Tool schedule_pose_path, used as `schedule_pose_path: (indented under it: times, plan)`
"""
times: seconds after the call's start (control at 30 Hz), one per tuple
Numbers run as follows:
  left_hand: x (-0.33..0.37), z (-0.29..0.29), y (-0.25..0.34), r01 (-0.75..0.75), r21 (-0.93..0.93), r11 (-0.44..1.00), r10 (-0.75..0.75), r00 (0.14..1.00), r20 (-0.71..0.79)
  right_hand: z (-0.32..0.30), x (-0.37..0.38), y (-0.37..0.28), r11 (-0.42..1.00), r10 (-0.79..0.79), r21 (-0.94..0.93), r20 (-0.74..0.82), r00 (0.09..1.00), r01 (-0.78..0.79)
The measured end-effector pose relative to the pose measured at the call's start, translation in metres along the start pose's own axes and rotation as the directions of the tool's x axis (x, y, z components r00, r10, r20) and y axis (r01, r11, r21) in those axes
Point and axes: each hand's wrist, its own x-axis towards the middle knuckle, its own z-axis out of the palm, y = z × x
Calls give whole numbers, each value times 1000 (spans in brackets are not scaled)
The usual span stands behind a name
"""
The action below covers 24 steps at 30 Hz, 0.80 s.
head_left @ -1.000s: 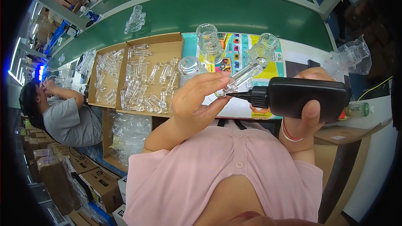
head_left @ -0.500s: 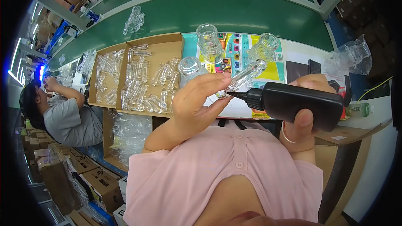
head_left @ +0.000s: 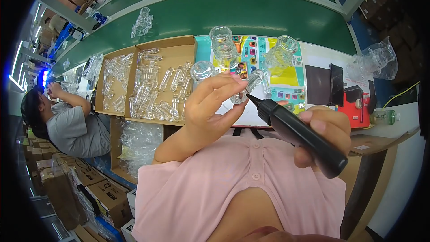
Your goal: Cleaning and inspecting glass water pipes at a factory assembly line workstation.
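Note:
My left hand pinches a small clear glass tube between thumb and fingers in front of my chest. Part of the tube is hidden by the fingertips. In my right hand is a black squeeze bottle, slanting with its base low and to the right. Its thin pointed nozzle reaches up to the near end of the tube, at or very close to the glass; I cannot tell whether they touch. Just beyond stand clear glass vessels: a tall one, a round-topped one and another.
Left of the mat, cardboard trays hold many clear glass tubes. A plastic-wrapped glass piece, a red box and a green-tinted bottle are at right. Another glass piece stands farther back. A co-worker sits at left.
The black bottle has swung from nearly level to a steep slant, its base dropping toward me. The glass tube has turned in my left fingers and looks shorter. My left hand has barely moved.

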Motion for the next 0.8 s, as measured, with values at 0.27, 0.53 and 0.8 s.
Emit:
schedule_pose_path:
  times: [0.27,0.53,0.8]
  plan:
    - [-7,-5,3,317,-263,911,-279,945,173,2,-2,0,996,-89,-18,-40,995,88]
    - [-8,-6,6,586,-715,381,-436,796,420,1,-3,4,994,10,112,-85,996,-1]
    - [-12,-4,0,500,-650,572,-404,862,306,7,-6,5,973,-229,-20,-64,971,228]
